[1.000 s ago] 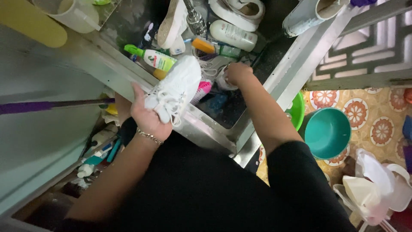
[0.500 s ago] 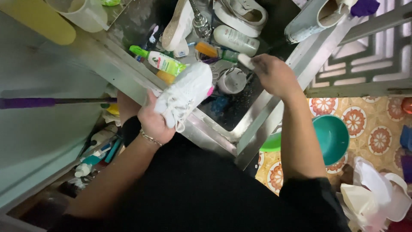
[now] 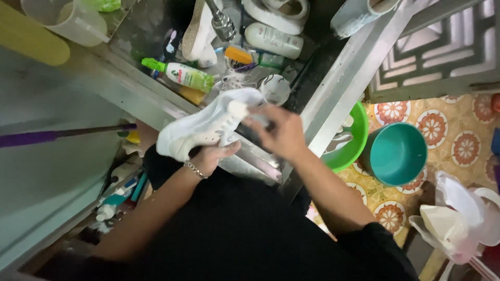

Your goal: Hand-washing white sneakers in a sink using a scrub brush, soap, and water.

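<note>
sink [image 3: 156, 112] of dull steel, rim running on a slant from 10 o'clock down to 5 o'clock, basin crowded: green-capped bottle [image 3: 182, 75] lying flat, white bottle [image 3: 273, 40] toward 12 o'clock, tap [image 3: 221, 23] above, small round white cup [image 3: 274, 89] just past centre, another white shoe [image 3: 198, 34] on edge near the tap. patterned floor tiles [image 3: 458, 140] at 3 o'clock, orange flowers on pale ground, bearing teal bucket [image 3: 396, 153] and green basin [image 3: 354, 143] tucked against the sink's edge. purple-handled stick [image 3: 57, 136] lying across at 9 o'clock; clear jug [image 3: 67, 21] at 11 o'clock.

white sneaker [image 3: 208, 127] at centre, over the sink's near rim, long axis slanting from 8 o'clock up to 2 o'clock; which end is the toe, cannot tell. left hand [image 3: 211, 156], bracelet at the wrist, cupped under and clamped on the lower part. right hand [image 3: 278, 130] closed on the upper end, fingers curled in; something small and white at the fingertips, too blurred to name. hands close together, both on the one shoe.
</note>
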